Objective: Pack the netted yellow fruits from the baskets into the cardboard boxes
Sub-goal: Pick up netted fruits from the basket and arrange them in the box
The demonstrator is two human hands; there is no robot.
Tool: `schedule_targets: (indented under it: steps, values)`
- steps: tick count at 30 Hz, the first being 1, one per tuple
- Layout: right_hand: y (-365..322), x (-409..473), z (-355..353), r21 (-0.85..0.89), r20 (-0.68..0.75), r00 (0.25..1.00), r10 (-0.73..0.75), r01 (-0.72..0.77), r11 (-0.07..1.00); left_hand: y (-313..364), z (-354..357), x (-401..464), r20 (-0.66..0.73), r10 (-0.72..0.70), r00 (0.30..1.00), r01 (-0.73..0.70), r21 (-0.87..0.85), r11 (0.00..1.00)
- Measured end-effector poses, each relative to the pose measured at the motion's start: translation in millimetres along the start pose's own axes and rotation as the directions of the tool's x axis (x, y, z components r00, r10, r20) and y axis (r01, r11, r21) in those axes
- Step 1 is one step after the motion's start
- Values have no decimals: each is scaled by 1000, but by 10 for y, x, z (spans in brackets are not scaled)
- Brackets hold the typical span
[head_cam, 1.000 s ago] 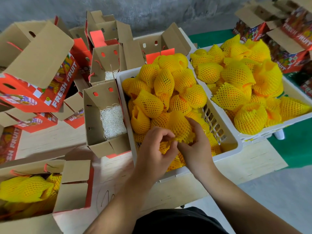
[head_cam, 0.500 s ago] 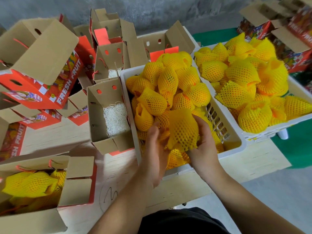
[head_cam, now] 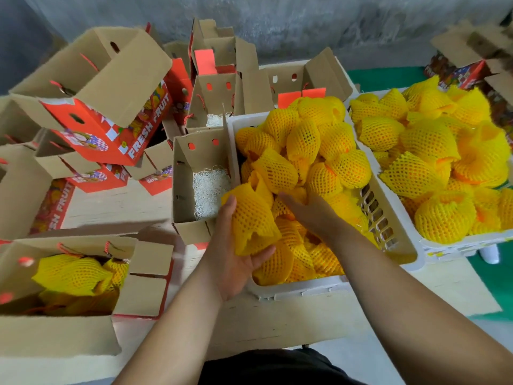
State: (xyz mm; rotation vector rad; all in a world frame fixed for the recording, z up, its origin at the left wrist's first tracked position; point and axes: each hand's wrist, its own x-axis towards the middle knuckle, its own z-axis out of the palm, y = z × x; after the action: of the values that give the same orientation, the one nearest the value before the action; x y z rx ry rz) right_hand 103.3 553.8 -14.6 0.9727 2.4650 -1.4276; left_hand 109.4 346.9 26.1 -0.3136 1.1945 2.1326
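Here, the wooden desk (head_cam: 277, 323) carries a white basket (head_cam: 299, 287) heaped with netted fruits, an open box (head_cam: 194, 190) just left of it. Your left hand (head_cam: 236, 262) cradles one netted fruit (head_cam: 251, 220) at the basket's left edge; your right hand (head_cam: 311, 212) rests flat-fingered on the heap.

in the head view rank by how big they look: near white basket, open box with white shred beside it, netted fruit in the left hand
1. near white basket, largest
2. open box with white shred
3. netted fruit, held in the left hand, smallest though nearest the camera
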Motion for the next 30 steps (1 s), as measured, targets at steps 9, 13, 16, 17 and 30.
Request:
schedule_targets:
  steps: [9, 13, 16, 17, 30]
  values:
    - [23, -453, 188, -20, -312, 916, -253, 260, 965, 240, -417, -41, -3, -97, 995, 97, 4, 995]
    - [-280, -908, 350, -35, -388, 830, -401, 421, 906, 341, -616, -9, 8, -142, 990, 142, 49, 989]
    - [-656, -1248, 704, -17, -406, 800, -442, 477, 879, 524, -846, -64, 45, -93, 995, 90, 58, 994]
    - [-783, -1362, 867, 23, -387, 809, -442, 488, 873, 611, -960, -92, 63, -85, 994, 80, 90, 993]
    - [-1951, -2015, 3276, 391, -261, 949, -178, 273, 879, 2194, -3328, -646, -2, -82, 997, 80, 230, 970]
